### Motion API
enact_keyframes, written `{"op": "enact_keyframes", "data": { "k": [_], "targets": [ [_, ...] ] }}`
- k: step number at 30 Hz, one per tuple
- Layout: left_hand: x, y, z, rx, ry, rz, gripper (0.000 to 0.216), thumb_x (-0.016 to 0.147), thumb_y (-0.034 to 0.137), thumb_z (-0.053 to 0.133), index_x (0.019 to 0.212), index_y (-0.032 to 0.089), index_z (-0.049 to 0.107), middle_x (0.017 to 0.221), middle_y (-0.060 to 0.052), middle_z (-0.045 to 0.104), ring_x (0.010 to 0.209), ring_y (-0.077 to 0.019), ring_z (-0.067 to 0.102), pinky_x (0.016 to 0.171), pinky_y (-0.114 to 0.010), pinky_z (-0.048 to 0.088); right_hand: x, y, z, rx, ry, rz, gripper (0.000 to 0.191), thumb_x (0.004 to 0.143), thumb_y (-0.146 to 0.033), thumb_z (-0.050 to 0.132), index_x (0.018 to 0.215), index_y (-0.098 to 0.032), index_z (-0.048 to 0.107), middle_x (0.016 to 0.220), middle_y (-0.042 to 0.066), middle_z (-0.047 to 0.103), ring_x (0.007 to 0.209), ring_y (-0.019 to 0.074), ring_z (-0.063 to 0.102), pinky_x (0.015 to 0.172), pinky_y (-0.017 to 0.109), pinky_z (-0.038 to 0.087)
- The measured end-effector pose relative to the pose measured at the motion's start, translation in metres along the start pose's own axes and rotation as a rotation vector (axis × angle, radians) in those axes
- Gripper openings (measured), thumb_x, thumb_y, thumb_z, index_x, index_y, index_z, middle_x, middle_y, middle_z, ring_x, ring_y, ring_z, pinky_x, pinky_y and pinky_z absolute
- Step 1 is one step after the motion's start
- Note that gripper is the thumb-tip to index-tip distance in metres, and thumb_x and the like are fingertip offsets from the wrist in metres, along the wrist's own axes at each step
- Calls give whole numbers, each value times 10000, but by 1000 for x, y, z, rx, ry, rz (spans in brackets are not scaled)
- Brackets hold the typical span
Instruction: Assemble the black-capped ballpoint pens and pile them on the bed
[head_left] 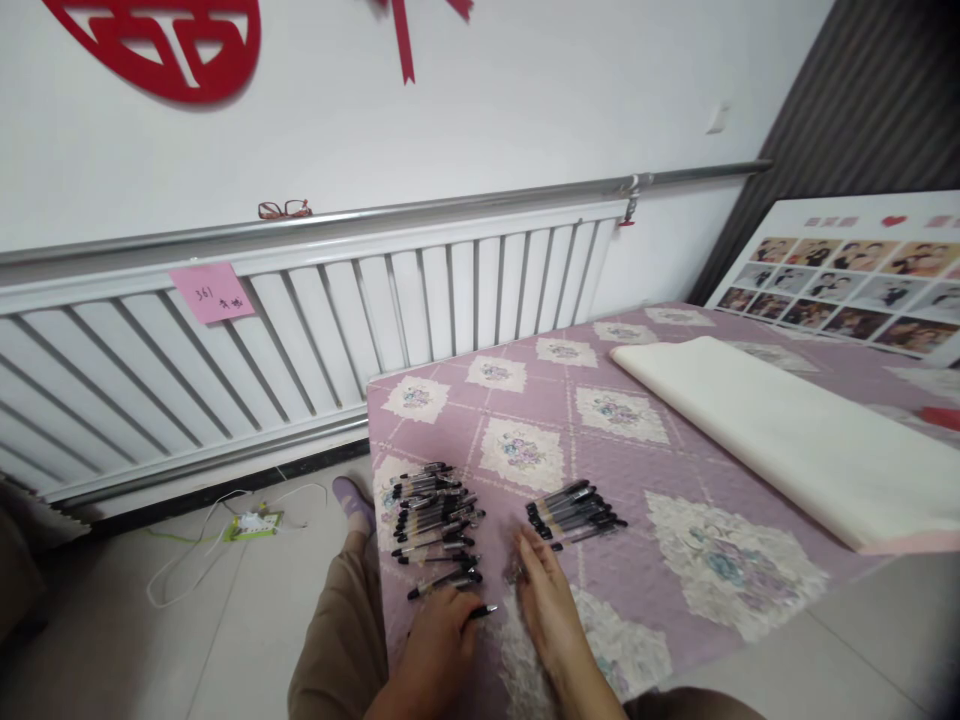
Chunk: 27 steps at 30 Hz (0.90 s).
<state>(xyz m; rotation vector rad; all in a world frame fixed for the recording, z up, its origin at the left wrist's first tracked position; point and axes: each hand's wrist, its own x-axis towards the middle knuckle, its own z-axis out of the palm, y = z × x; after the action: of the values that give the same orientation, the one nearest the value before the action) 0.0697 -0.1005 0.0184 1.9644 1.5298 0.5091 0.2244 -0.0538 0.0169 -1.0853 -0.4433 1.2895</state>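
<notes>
Two heaps of black pens lie on a lilac quilted bed (pixel 675 420). The bigger heap (pixel 435 515) is on the left, near the bed's edge; a smaller, neater bunch (pixel 574 510) lies to its right. My left hand (pixel 439 635) rests on the quilt below the big heap, its fingers curled round one black pen (pixel 480 611) that sticks out to the right. My right hand (pixel 547 600) lies flat with fingers stretched toward the smaller bunch, fingertips just short of it.
A cream folded cloth (pixel 780 440) lies across the right of the bed, with a photo board (pixel 847 285) behind it. A white radiator (pixel 300 330) lines the wall, glasses (pixel 285 209) on top. Cable and a small green item (pixel 255 523) lie on the tiled floor.
</notes>
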Motion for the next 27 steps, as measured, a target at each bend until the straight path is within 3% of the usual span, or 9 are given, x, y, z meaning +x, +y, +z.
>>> {"op": "enact_keyframes", "data": {
  "k": [5, 13, 22, 27],
  "targets": [
    [1, -1, 10, 113, 48, 34, 373, 807, 73, 468, 1062, 269, 657, 1016, -34, 632, 991, -207, 537, 889, -339, 393, 2, -7, -4, -48, -22, 6, 519, 617, -522, 774, 1037, -233, 672, 1137, 56, 680, 1086, 231, 594, 928, 359, 455],
    [9, -11, 23, 204, 129, 95, 503, 789, 5, 446, 1126, 326, 637, 1037, -23, 617, 998, -216, 516, 905, -363, 368, -3, -11, -30, -338, -61, -134, 496, 732, -507, 682, 1149, -241, 646, 1281, 62, 611, 1235, 247, 495, 1104, 404, 283],
    [8, -12, 26, 253, 162, 109, 448, 787, 40, 479, 1116, 294, 646, 1038, -41, 614, 993, -228, 522, 907, -380, 371, 9, 2, -23, -488, -38, -210, 464, 698, -426, 675, 1108, -210, 669, 1200, 83, 653, 1157, 263, 551, 1063, 409, 341],
    [8, -14, 29, 249, 188, 118, 415, 802, 62, 478, 1108, 283, 649, 1045, -42, 616, 992, -227, 520, 904, -379, 377, 15, 2, -12, -483, -99, -142, 451, 667, -424, 679, 1058, -199, 679, 1158, 91, 675, 1115, 267, 584, 1025, 403, 382]
  ]
}}
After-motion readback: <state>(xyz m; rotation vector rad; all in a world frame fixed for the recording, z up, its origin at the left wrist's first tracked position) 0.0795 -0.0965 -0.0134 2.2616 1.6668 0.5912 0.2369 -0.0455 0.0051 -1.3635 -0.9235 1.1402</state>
